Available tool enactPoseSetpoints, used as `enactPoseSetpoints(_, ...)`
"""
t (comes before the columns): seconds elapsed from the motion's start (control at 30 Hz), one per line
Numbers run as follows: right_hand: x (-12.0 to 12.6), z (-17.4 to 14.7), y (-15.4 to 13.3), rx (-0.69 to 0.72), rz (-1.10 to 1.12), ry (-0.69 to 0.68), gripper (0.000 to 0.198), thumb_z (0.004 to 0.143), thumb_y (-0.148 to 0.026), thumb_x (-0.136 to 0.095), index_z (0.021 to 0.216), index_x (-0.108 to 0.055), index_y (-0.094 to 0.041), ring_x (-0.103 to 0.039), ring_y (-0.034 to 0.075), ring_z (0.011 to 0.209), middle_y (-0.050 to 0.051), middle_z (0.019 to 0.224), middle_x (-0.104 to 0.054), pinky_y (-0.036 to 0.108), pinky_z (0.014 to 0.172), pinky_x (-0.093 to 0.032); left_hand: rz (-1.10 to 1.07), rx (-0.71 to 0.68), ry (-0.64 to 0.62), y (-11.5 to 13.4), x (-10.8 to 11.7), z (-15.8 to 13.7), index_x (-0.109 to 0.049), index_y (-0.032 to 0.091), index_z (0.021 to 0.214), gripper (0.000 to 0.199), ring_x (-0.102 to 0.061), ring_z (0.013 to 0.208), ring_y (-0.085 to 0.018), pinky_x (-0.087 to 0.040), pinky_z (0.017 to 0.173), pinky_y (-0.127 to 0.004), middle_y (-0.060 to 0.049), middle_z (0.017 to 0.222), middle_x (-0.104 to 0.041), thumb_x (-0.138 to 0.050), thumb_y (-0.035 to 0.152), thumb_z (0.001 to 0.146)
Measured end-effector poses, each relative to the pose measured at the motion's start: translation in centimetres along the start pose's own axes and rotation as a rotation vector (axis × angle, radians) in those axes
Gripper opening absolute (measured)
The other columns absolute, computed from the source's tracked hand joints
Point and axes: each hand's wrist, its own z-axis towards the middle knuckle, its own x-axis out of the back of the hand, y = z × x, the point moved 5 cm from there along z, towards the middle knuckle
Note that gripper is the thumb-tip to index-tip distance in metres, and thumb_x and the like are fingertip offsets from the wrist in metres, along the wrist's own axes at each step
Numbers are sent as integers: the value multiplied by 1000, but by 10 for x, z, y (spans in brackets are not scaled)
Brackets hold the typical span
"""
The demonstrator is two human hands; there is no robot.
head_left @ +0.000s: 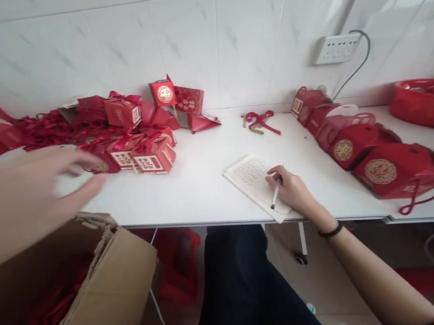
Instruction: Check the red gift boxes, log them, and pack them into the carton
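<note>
My right hand (291,189) is closed around a pen (276,197) whose tip points down toward a small notebook (250,175) with rows of handwriting. That notebook lies at the table's front edge, partly under the hand. On the left, my left hand (38,194) hangs blurred over an open cardboard box (110,292), its thumb and fingers apart with nothing between them. Its fingertips are near a row of small red gift boxes (153,158) with gold-and-white characters and ribbons; from this angle I cannot tell whether they touch.
Larger red gift boxes (381,170) with cord handles line the right side of the white table (204,186). Behind them are a red basin (428,104) and a wall power strip (336,49). Red ribbon pieces (262,123) lie near the wall. Red fabric (49,323) fills the cardboard box.
</note>
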Motion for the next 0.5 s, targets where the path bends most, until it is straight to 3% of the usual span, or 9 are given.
enactPoseSetpoints(0.03, 1, -1, 1, -23, 30, -2, 26, 77, -43, -44, 89, -51, -21, -59, 21, 67, 6, 77, -63, 33, 67, -45, 4, -31, 25, 17, 9, 8, -57, 22, 108, 29, -51, 111, -28, -40, 94, -49, -4, 105, -57, -41, 34, 88)
enactPoseSetpoints(0.1, 1, -3, 5, -62, 106, -17, 24, 77, -41, -46, 89, -51, -21, -58, 20, 66, 5, 78, -64, 32, 66, -44, 108, -177, 4, 63, 5, 29, -60, 19, 97, 25, -55, 101, -26, -45, 86, -44, -5, 102, -59, -45, 34, 84)
enactPoseSetpoints(0.2, 1, -6, 6, -65, 189, -59, 23, 78, -41, -49, 89, -51, -21, -58, 19, 69, 4, 79, -64, 31, 67, -44, 13, -389, -110, 139, -44, 68, -61, 14, 100, 29, -55, 105, -24, -44, 90, -37, -9, 106, -60, -44, 31, 84)
enactPoseSetpoints(0.27, 0, -8, 5, -62, 219, -94, 23, 80, -42, -50, 89, -51, -21, -58, 20, 73, 3, 81, -63, 31, 69, -44, -151, -394, -109, 175, -85, 92, -60, 13, 105, 33, -53, 108, -25, -43, 93, -38, -10, 112, -58, -45, 34, 85)
enactPoseSetpoints(0.37, 3, -10, 4, -83, 249, -171, 26, 85, -47, -48, 92, -50, -22, -59, 20, 77, 3, 84, -63, 33, 72, -43, -409, -355, -35, 201, -130, 112, -58, 14, 108, 34, -48, 114, -23, -40, 98, -35, -9, 118, -55, -47, 37, 85)
enactPoseSetpoints(0.5, 6, 2, 3, -194, 416, -312, 38, 91, -57, -38, 108, -43, -24, -60, 19, 80, 3, 87, -62, 34, 75, -45, -496, -427, -78, 205, -156, 116, -60, 19, 102, 28, -45, 118, -23, -37, 102, -38, -7, 117, -56, -52, 38, 82)
